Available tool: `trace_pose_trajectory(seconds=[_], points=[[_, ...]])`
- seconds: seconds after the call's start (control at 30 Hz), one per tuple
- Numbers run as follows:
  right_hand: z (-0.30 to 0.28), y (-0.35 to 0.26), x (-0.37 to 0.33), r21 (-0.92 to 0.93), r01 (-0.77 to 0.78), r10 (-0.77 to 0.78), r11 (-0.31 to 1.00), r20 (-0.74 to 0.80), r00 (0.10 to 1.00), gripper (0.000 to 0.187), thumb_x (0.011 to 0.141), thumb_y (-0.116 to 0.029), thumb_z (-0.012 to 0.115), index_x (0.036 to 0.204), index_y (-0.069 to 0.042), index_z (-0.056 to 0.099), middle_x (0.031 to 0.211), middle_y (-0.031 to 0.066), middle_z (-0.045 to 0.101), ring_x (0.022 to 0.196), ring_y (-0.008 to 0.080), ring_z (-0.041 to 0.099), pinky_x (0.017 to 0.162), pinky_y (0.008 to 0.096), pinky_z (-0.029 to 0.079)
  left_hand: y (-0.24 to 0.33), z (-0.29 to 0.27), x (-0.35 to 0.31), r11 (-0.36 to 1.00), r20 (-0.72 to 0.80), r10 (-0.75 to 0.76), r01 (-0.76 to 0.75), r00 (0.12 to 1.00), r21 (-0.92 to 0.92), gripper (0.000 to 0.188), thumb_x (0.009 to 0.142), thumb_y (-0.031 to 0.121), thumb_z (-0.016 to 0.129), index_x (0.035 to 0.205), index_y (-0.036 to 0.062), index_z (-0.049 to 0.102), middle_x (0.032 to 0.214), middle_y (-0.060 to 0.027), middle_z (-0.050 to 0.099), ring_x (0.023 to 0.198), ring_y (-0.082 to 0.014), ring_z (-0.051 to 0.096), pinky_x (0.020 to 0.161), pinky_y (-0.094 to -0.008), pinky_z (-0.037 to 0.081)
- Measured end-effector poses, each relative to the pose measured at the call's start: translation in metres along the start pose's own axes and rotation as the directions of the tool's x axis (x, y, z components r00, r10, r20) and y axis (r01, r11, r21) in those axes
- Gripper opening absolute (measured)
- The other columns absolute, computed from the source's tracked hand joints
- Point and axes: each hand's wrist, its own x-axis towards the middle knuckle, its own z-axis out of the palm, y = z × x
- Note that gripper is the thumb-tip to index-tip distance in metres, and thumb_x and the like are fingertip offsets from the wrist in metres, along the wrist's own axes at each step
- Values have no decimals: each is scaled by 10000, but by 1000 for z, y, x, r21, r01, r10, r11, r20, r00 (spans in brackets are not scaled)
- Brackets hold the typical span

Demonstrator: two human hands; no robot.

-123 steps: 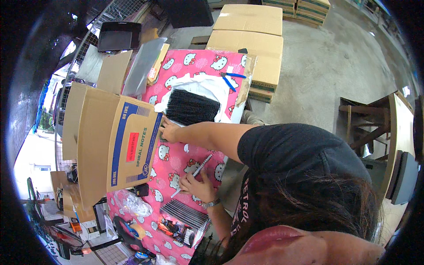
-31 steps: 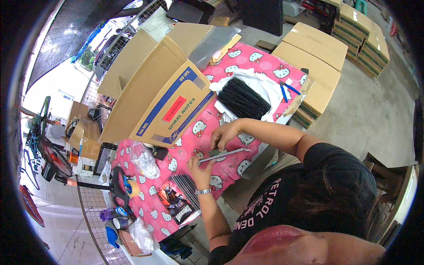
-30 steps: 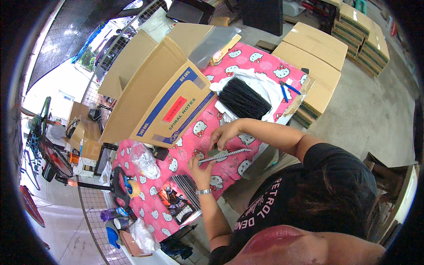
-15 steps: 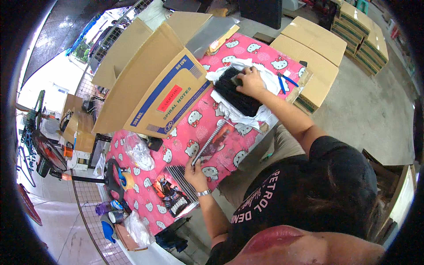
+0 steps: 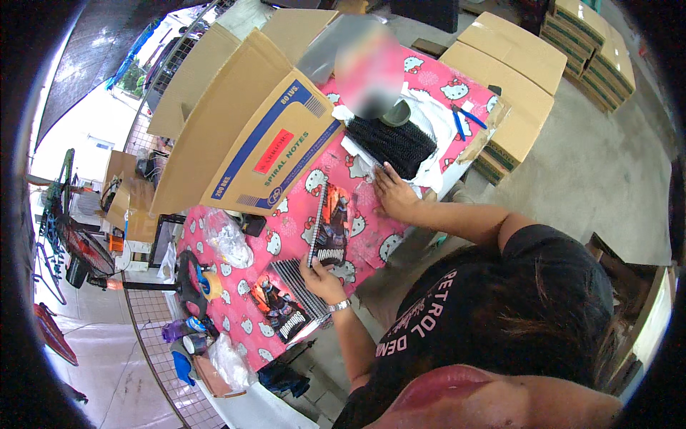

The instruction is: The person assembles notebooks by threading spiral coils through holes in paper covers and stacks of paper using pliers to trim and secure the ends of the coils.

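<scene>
My left hand (image 5: 325,284) grips the lower spiral-bound corner of a notebook (image 5: 333,227) with a red and black picture cover. The notebook rests on the pink patterned tabletop (image 5: 371,252), beside a stack of similar notebooks (image 5: 282,304). My right hand (image 5: 395,194) lies with fingers outstretched at the near edge of some white wrapping (image 5: 444,136), with nothing visible in it. On that wrapping is a pile of black spiral binding coils (image 5: 400,150). A dark grey-green, rounded object (image 5: 396,113) sits on the coils; its kind is unclear.
A large open carton (image 5: 268,154) stands along the table's far left side. Blue-handled pliers (image 5: 468,121) lie right of the wrapping. Clear plastic (image 5: 227,239) and a tape dispenser (image 5: 196,282) sit at the left. Closed cartons (image 5: 500,79) stand beyond the right end. One patch behind the coils is blurred.
My right hand has left the dark object on the coils and moved down to the wrapping's near edge. The notebook in my left hand has turned more upright, its cover now showing.
</scene>
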Motion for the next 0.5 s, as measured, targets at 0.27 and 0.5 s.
trace_pose_trajectory(seconds=[0.27, 0.5], points=[[-38, 62, 5, 235, 11, 109, 972, -488, 866, 362, 736, -288, 646, 1054, -115, 650, 1165, 102, 609, 1175, 282, 520, 1075, 662, 212, -3, -5, 4, 989, -43, -134, 130, 990, -73, 217, 974, 149, 543, 1049, -54, 564, 765, -87, 588, 525, -122, 543, 471, -253, 441], [10, 250, -42, 235, -766, 794, 599, -50, 606, 566, 810, -363, 679, 1260, -48, 545, 1188, 233, 589, 1119, 423, 534, 948, 490, 449, -6, 7, 3, 994, 1, -86, 86, 996, -69, 203, 947, 135, 595, 999, -60, 580, 786, -99, 619, 564, -140, 591, 510, -267, 476]])
